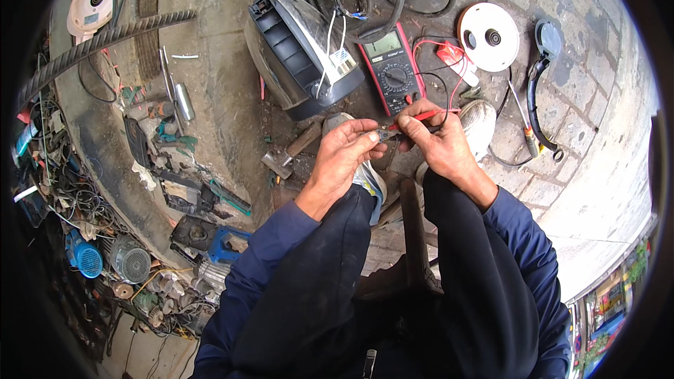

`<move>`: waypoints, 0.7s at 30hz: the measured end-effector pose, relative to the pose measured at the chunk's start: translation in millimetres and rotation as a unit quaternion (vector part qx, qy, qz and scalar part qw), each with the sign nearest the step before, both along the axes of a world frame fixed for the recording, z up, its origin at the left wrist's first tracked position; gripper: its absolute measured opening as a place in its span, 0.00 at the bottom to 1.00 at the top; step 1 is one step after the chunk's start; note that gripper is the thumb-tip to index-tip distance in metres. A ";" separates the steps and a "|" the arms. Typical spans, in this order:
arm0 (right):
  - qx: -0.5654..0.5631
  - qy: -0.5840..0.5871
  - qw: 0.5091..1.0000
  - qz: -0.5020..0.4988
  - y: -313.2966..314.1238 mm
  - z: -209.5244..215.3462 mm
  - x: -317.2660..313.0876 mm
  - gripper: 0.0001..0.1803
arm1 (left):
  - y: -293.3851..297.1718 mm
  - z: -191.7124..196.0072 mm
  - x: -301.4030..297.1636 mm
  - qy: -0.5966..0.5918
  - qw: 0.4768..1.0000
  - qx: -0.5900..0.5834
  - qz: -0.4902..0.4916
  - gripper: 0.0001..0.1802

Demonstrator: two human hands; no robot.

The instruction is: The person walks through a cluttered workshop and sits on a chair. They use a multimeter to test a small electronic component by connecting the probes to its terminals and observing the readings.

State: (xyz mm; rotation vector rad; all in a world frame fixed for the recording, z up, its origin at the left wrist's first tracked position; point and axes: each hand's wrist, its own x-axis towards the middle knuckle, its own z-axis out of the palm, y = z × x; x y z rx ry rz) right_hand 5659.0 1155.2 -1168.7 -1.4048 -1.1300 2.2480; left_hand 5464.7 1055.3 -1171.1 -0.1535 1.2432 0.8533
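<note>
The red probe (420, 116) sits pinched in my right hand (442, 142), its tip brought in to a small component (382, 136) that my left hand (344, 151) pinches between thumb and fingertips just above my knees — both hands meet there, I judge, so the tip can touch the part while the meter stays readable ahead.

Going by size: the dark appliance housing (298, 52) lies tilted on the ground in front, white wires running out of it. Right of it lies the one multimeter (392, 69), red-edged, display facing me, its red lead looping back to my right hand (a dark lead seems to trail beside it, though I cannot follow it fully). I count two round white discs — one (489, 36) past the meter, one (93, 1) far left. One hammer (289, 153) rests near my left shoe (366, 177), head down-left. One screwdriver (525, 125) lies on the paving to the right.

Both grips are closed: the right on the probe, the left on the component.
</note>
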 end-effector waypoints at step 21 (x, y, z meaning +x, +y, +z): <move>-0.042 0.024 0.998 -0.041 1.9 -0.7 0.2 0.08 | 1.1 2.4 0.1 -0.017 1.000 0.010 0.020 0.15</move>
